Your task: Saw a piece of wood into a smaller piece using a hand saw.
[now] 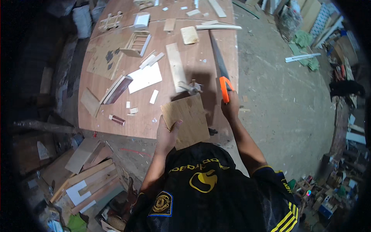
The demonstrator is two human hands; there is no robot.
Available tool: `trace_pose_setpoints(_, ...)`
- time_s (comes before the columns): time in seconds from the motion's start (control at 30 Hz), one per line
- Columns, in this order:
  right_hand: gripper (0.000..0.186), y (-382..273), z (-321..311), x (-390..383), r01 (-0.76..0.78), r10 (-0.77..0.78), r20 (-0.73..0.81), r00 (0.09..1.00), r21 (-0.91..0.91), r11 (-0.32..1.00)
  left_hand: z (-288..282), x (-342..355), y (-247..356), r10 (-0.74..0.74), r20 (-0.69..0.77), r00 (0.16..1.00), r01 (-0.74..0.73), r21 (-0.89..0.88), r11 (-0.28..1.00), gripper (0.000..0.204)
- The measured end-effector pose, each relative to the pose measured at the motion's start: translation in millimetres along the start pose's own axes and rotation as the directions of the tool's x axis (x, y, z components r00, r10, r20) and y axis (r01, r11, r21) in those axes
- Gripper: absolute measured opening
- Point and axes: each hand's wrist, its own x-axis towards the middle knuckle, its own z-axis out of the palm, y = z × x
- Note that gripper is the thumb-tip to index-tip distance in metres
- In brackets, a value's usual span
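My left hand (168, 133) grips the left edge of a squarish wooden board (188, 120), thumb on top, held over the near edge of the table. In my right hand (230, 105) is a hand saw (220, 58) by its orange handle, its long blade pointing away along the table's right side. Just beyond the board a small metal clamp or vise-like piece (193, 87) stands on the table, partly hidden by the board. A long light wooden strip (175, 63) lies beyond it.
On the brown table (147, 123) lie a white sheet (145, 78), a small wooden frame (137, 43), a rounded wood block (189, 35) and several offcuts. Stacked boards (92, 181) lean at lower left. Clutter covers the floor (270, 96) along the right side.
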Motion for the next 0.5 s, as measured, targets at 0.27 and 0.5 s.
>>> trace_pose_setpoints(0.27, 0.012, -10, -180, -91, -0.323, 0.358, -0.065, 0.931, 0.308, 0.895, 114, 22, -19, 0.091, 0.151, 0.984, -0.08, -0.078, 0.994, 0.043)
trace_pose_setpoints(0.5, 0.009, 31, -247, -146, -0.382, 0.485, -0.075, 0.871, 0.518, 0.765, 237, 68, -85, 0.06, 0.115, 0.992, -0.085, 0.227, 0.97, 0.05)
